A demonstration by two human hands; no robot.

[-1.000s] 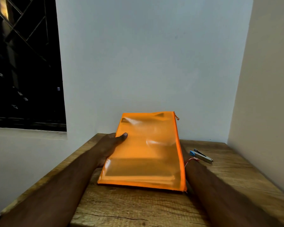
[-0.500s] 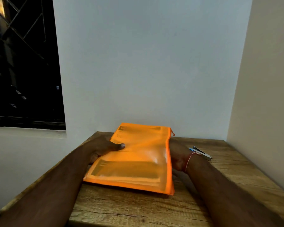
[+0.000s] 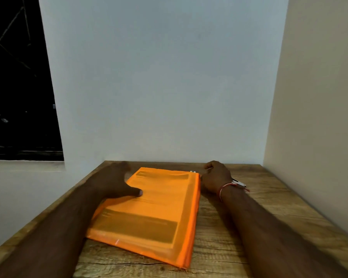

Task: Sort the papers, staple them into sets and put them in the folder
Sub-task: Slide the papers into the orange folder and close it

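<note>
Pressing folder [image 3: 149,209] flat with spread left hand [image 3: 114,182]; right hand [image 3: 216,177] curled at zip end [image 3: 197,175] toward counter [image 3: 253,227] far edge, grip unclear

An orange folder [image 3: 149,207] lies flat on the wooden tabletop [image 3: 259,227], lower centre. The left hand [image 3: 113,183] rests on its left edge, thumb on top. The right hand [image 3: 215,177], fingers curled, sits at its upper right corner, partly hiding a stapler [image 3: 239,184].

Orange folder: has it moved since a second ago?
Yes. The orange folder has come down: its far end, earlier raised above the table back edge against the wall, now lies flat short of that edge.
</note>
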